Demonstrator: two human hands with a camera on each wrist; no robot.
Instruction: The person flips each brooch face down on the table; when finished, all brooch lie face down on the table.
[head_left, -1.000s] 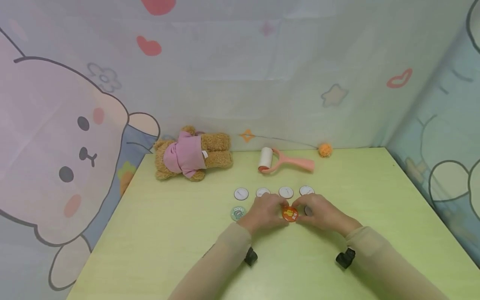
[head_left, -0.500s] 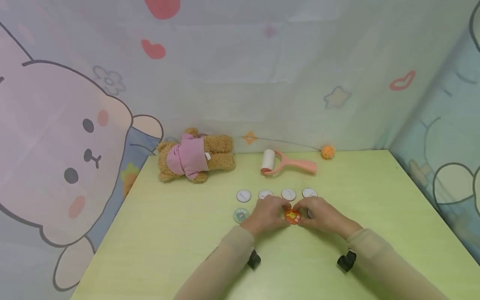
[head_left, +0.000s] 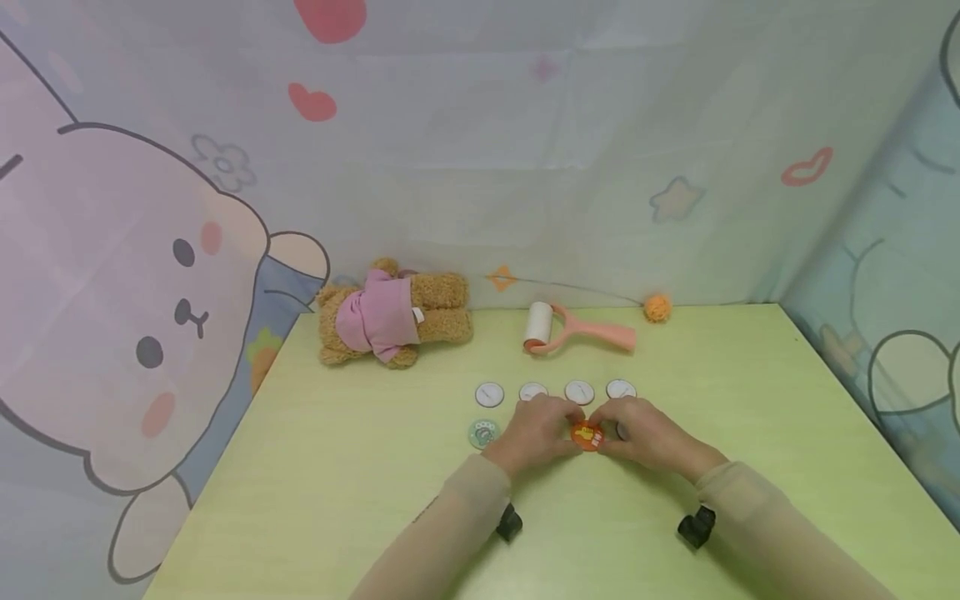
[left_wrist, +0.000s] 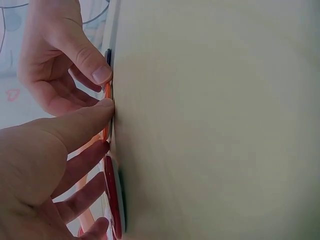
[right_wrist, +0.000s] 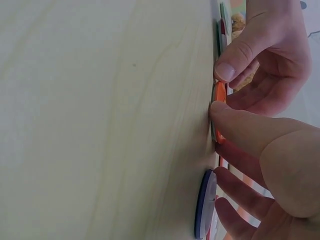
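In the head view an orange button badge (head_left: 587, 436) with a yellow figure lies face up on the table, between both hands. My left hand (head_left: 536, 433) pinches its left edge with thumb and forefinger. From the other side my right hand (head_left: 651, 435) pinches the right edge. The left wrist view shows a red-rimmed badge (left_wrist: 114, 197) beneath the left hand's other fingers. A blue-rimmed badge (right_wrist: 205, 205) lies under the right hand's fingers, mostly hidden in the head view. Left of the left hand is a green badge (head_left: 483, 433).
Behind the hands runs a row of badges lying pin side up, including a white-backed badge (head_left: 490, 394). Farther back are a teddy bear (head_left: 386, 317) in a pink top, a pink-handled lint roller (head_left: 581, 329) and an orange fuzzy ball (head_left: 657, 308). A printed cloth (head_left: 480, 167) hangs behind.
The head view has shifted slightly, so everything sits a little lower and farther right. Both hands keep their pinch on the orange button badge, which stays in about the same place on the table.
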